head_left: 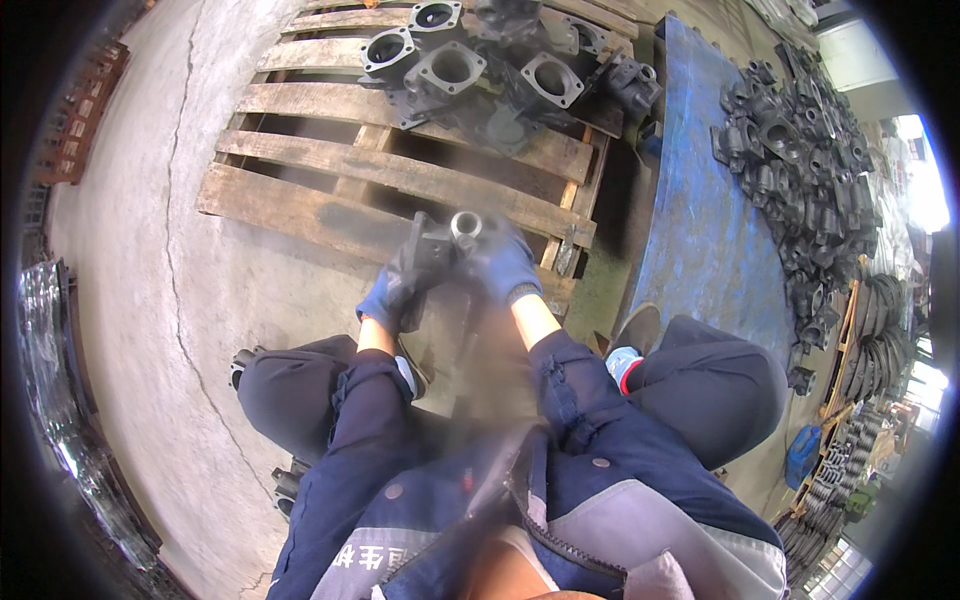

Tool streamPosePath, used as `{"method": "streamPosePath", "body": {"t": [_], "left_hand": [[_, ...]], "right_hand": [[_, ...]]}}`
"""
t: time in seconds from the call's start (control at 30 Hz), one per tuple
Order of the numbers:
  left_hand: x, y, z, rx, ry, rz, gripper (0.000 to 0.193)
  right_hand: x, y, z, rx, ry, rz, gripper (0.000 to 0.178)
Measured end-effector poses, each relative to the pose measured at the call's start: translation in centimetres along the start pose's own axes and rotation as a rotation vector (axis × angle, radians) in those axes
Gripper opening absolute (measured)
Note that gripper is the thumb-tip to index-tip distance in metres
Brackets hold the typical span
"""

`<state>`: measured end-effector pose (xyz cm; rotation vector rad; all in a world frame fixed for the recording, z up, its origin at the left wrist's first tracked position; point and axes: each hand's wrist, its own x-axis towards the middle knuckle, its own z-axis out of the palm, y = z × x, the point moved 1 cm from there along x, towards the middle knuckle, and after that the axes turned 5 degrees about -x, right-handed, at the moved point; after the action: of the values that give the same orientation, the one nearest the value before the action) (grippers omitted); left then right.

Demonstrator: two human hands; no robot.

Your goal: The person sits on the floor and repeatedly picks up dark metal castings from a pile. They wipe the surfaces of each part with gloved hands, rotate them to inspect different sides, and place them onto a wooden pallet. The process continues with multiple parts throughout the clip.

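Between my knees, a dark metal casting (433,252) with a bright-rimmed round bore is held up near the front edge of a wooden pallet (300,155). My left hand (398,288), in a blue and black work glove, is closed on the casting's left side. On its other side my right hand (505,262), gloved alike, grips close to the bore. Motion blur and the part itself hide most of the fingers. Several dark flanged castings (453,68) with machined square faces and round openings stand grouped at the pallet's far end.
A scuffed blue sheet (690,210) lies right of the pallet, with a large heap of dark castings (790,150) along its far side. A blue object (802,457) sits at the lower right. Cracked concrete floor (130,250) stretches to the left, past which dark wrapped stock (75,400) lies.
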<state>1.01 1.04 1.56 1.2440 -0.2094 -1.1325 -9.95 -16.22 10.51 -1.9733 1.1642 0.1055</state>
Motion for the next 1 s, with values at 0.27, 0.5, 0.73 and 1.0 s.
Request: {"method": "streamPosePath", "body": {"t": [0.27,0.5,0.73,1.0], "left_hand": [[0.6,0.4,0.5,0.074,0.28,-0.187,0.041],[3.4,2.1,2.1,-0.172,0.3,0.162,0.043],[6.0,7.7,4.8,-0.348,0.486,0.455,0.05],[4.6,9.8,7.0,-0.48,0.543,0.44,0.045]], "right_hand": [[1.1,1.7,2.8,0.197,-0.081,0.093,0.047],[6.0,-2.5,0.7,0.499,0.098,-0.295,0.013],[12.8,-19.6,-7.9,-0.08,0.347,-0.59,0.042],[23.6,-27.5,-8.2,-0.84,0.382,-0.455,0.046]]}}
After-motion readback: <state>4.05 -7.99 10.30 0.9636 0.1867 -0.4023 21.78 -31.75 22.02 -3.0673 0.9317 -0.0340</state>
